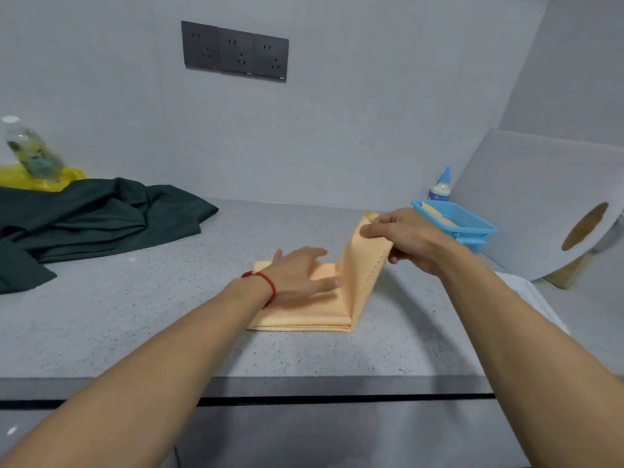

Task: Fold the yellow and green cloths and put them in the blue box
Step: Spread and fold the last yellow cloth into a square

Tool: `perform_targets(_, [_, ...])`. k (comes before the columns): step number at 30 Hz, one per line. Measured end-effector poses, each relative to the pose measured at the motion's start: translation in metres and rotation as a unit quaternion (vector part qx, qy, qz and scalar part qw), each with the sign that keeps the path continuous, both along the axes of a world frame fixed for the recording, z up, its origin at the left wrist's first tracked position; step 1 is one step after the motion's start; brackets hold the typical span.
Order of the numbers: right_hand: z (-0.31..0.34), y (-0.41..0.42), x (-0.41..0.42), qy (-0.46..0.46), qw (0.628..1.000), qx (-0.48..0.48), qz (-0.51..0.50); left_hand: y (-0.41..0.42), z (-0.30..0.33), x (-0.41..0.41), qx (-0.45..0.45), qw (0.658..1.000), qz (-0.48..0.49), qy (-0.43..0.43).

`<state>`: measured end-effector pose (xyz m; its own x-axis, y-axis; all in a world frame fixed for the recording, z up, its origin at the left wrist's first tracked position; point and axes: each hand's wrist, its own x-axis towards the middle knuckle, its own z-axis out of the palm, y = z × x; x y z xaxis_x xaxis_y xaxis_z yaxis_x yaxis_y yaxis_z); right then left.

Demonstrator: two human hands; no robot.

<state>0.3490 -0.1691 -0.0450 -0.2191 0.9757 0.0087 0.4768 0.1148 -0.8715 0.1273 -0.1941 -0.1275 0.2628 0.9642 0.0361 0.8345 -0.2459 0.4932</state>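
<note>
— Where's the yellow cloth (300, 314) right now?

— Flat on the grey tabletop (135, 315), near the middle, already folded into a stack of layers. Its right part is lifted, standing up like an open book cover.

— Who's lifting it?

— The right hand (401, 238). It pinches the raised flap's top edge between thumb and fingers, at about 1 o'clock from the cloth's flat part.

— And the other one?

— The left hand (297, 275) lies on the flat part with fingers straight and spread, pressing it down. There's a red string (266, 282) round that wrist.

— The green cloth?

— The dark green cloth (87, 221) sits crumpled in a heap at 10 o'clock from the yellow one, well apart from it, unfolded.

— And the blue box?

— The blue box (472, 224) is at 2 o'clock, just behind the right hand, by the wall. Something pale orange leans inside it; I can't tell what.

— Anything else around?

— A small bottle with a blue tip (440, 187) behind the box, a big roll of white paper (540, 204) at 3 o'clock, a clear bottle (32, 153) on something yellow (33, 182) far at 9 to 10 o'clock, and a dark row of wall sockets (234, 52) at 12 o'clock.
</note>
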Motion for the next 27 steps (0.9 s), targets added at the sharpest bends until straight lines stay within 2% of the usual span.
perform_targets(2, [0.004, 0.002, -0.02, -0.031, 0.999, 0.015, 0.011, -0.013, -0.009, -0.018, 0.088, 0.987, 0.091, -0.095])
perform_targets(4, [0.004, 0.004, -0.044, -0.064, 0.997, 0.022, 0.026, -0.029, -0.019, -0.031, 0.138, 0.967, 0.187, -0.104])
perform_targets(7, [-0.009, 0.002, -0.09, -0.143, 0.988, 0.013, 0.061, -0.052, -0.026, -0.04, 0.137, 0.95, 0.268, -0.083])
perform_targets(11, [-0.04, -0.004, -0.134, -0.274, 0.956, -0.022, 0.101, -0.074, -0.026, -0.033, 0.099, 0.937, 0.29, -0.169])
perform_targets(14, [-0.056, -0.002, -0.138, -0.248, 0.961, -0.053, 0.111, -0.081, -0.031, -0.023, 0.084, 0.936, 0.307, -0.152])
perform_targets(16, [-0.061, 0.008, -0.127, -0.232, 0.971, 0.038, 0.044, -0.081, -0.037, -0.018, 0.092, 0.941, 0.313, -0.091])
perform_targets(17, [-0.063, 0.014, -0.119, -0.248, 0.964, 0.094, 0.01, -0.08, -0.04, -0.017, 0.101, 0.944, 0.307, -0.061])
perform_targets(19, [-0.069, 0.017, -0.099, -0.311, 0.94, 0.138, 0.018, -0.076, -0.046, -0.021, 0.105, 0.958, 0.266, -0.036])
perform_targets(20, [-0.075, 0.018, -0.088, -0.336, 0.931, 0.139, 0.038, -0.073, -0.047, -0.025, 0.103, 0.963, 0.245, -0.051])
perform_targets(22, [-0.086, 0.018, -0.068, -0.321, 0.936, 0.139, 0.035, -0.065, -0.045, -0.04, 0.101, 0.962, 0.237, -0.087])
perform_targets(25, [-0.097, 0.015, -0.048, -0.222, 0.964, 0.148, -0.007, -0.049, -0.035, -0.068, 0.153, 0.943, 0.294, -0.038])
perform_targets(27, [-0.101, 0.015, -0.042, -0.177, 0.974, 0.142, -0.005, -0.045, -0.032, -0.074, 0.136, 0.932, 0.316, -0.113])
